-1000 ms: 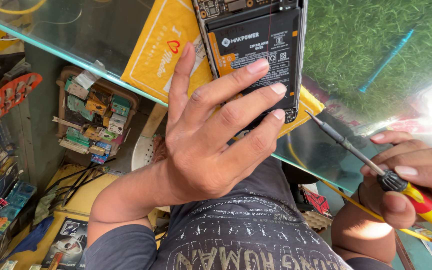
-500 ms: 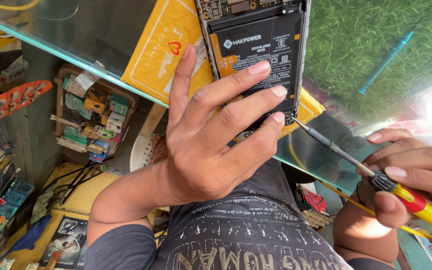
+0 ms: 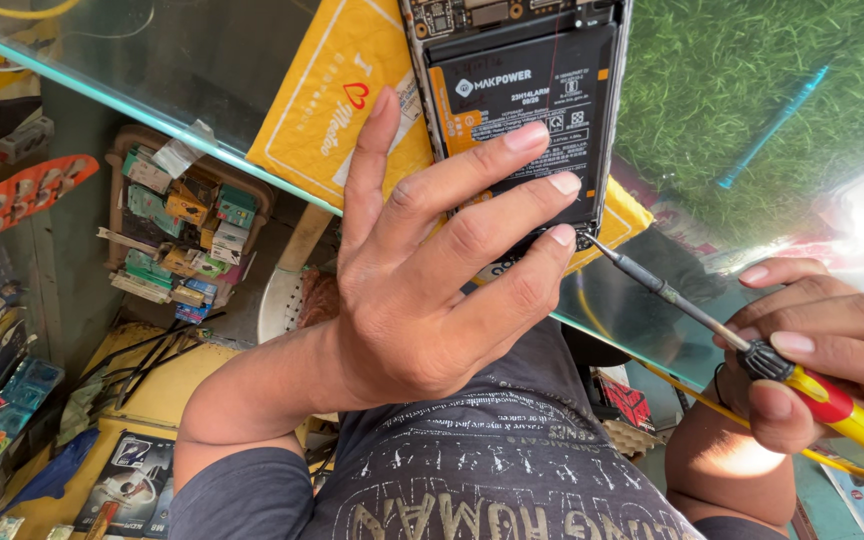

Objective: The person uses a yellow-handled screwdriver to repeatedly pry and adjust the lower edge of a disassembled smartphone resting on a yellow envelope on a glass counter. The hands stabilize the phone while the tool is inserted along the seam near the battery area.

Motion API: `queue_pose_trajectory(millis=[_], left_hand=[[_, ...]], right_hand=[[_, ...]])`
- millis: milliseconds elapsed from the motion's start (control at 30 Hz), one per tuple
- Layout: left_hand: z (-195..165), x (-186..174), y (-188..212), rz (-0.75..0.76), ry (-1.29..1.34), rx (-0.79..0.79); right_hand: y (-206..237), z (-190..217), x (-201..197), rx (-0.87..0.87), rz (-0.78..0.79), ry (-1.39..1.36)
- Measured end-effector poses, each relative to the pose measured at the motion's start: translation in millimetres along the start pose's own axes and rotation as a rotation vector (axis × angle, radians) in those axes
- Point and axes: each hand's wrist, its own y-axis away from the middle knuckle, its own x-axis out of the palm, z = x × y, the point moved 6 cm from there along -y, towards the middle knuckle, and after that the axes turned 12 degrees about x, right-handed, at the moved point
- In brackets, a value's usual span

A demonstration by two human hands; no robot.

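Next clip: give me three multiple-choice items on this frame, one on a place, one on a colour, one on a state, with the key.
1. Where does the screwdriver tip touch?
A. the phone's lower corner
B. the yellow envelope
C. the box of parts

2. What colour is the screwdriver handle?
A. blue and white
B. yellow and red
C. all black

3. What state is the phone in?
A. back cover on
B. opened, battery showing
C. wrapped in the envelope

Key:
1 A, the tip meets the phone's corner beside the left hand fingers.
2 B, the handle in the right hand is yellow with a red band.
3 B, the black battery and circuit board are bare.
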Motion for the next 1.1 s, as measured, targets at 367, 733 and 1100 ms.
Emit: queue_pose_trajectory(millis=[367,733,1100], left_hand=[[-1.1,0.4,-1.5,0.008,0.013,-0.008],[-0.9,1.2,-1.0,0.007,0.008,0.007],[-0.2,0.9,0.2,0.006,0.01,0.001]], right_hand=[[4.2,-2.5,-0.4,-0.004,-0.037,0.006],[3.7,-1.5,0.2,-0.009,-0.038,0.015],[2.8,-0.7,2.3,-0.047,-0.058,0.009]])
